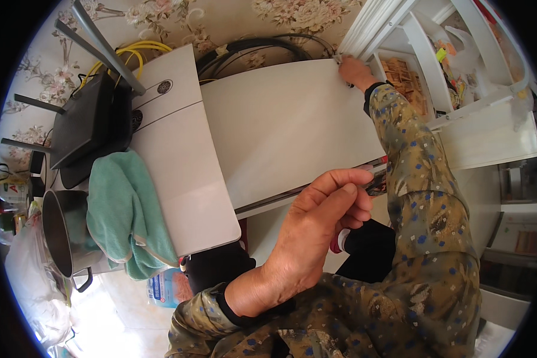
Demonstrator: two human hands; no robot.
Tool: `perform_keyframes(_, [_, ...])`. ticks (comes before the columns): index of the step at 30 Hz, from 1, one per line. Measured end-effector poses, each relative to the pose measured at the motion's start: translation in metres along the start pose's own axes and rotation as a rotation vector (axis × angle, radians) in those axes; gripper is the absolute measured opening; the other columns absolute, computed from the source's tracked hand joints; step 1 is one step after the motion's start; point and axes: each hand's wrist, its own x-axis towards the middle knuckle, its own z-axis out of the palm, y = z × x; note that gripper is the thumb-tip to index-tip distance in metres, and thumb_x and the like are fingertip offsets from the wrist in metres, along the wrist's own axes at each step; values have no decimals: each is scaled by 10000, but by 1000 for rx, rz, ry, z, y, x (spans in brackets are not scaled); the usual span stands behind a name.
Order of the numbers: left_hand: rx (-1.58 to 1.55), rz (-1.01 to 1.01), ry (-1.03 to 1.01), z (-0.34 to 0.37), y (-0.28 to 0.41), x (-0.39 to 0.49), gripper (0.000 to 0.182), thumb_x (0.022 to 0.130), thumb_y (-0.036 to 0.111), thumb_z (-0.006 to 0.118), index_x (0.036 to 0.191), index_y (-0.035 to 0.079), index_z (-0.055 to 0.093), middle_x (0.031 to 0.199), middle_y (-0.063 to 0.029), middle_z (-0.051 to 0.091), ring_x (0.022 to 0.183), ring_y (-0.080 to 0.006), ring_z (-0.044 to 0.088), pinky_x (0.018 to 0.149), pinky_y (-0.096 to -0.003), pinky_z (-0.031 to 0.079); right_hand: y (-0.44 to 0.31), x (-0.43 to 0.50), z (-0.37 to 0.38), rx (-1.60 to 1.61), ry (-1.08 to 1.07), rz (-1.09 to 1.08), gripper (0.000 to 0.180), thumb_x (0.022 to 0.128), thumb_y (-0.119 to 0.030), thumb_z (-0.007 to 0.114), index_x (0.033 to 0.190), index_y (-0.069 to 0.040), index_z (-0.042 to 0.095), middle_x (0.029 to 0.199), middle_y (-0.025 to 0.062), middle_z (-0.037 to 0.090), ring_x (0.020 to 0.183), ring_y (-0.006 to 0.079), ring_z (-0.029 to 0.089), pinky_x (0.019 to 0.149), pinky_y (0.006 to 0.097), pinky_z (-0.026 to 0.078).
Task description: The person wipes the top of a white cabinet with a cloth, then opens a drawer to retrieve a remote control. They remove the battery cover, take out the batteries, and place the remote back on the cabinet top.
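My left hand [311, 228] is raised in front of my body, above the front edge of a white tabletop [291, 125]. Its fingers are curled, the thumb rests against them, and nothing shows in its grasp. With the arm stretched out, my right hand [355, 74] reaches the tabletop's far right corner, beside a white shelf unit [402, 31]. A small dark, shiny thing shows under that hand, too little of it to name. The right fingertips are partly hidden, so any grip there is unclear.
Left of the tabletop stand a white cabinet [188, 179] with a green towel [123, 206], a black router [87, 121] with upright antennas, and a metal pot [67, 232]. Black cables [259, 43] lie along the wall. Wooden clothes pegs [400, 76] fill a shelf compartment at right.
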Motion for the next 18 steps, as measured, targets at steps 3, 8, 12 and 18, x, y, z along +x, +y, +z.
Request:
perform_keyframes(3, [21, -5, 40, -1, 1, 1, 247, 926, 154, 426, 1100, 13, 529, 853, -40, 561, 790, -131, 519, 756, -270, 413, 17, 11, 11, 8, -69, 99, 377, 873, -193, 377, 1185, -26, 508, 1278, 164, 459, 1136, 370, 474, 919, 487, 406])
perform_keyframes(8, [44, 101, 67, -10, 8, 6, 267, 923, 173, 431, 1121, 13, 509, 848, -30, 555, 769, -130, 518, 742, -263, 415, 15, -27, 8, 223, 104, 166, 453, 921, -268, 365, 1278, 9, 401, 1305, 207, 408, 1141, 409, 440, 936, 517, 376])
perform_keyframes(12, [16, 208, 66, -15, 15, 4, 273, 917, 182, 438, 1121, 14, 507, 860, -24, 544, 779, -129, 515, 735, -262, 419, 8, -69, -11, 209, -12, 184, 510, 957, -317, 313, 1340, 19, 287, 1316, 234, 369, 1137, 419, 427, 914, 509, 399])
perform_keyframes(18, [35, 262, 58, -15, 15, 8, 267, 912, 169, 446, 1116, 14, 518, 862, -18, 541, 788, -126, 517, 732, -259, 430, 8, -161, -21, 42, -90, 73, 457, 940, -241, 357, 1269, 75, 345, 1198, 298, 425, 1067, 434, 465, 866, 502, 420])
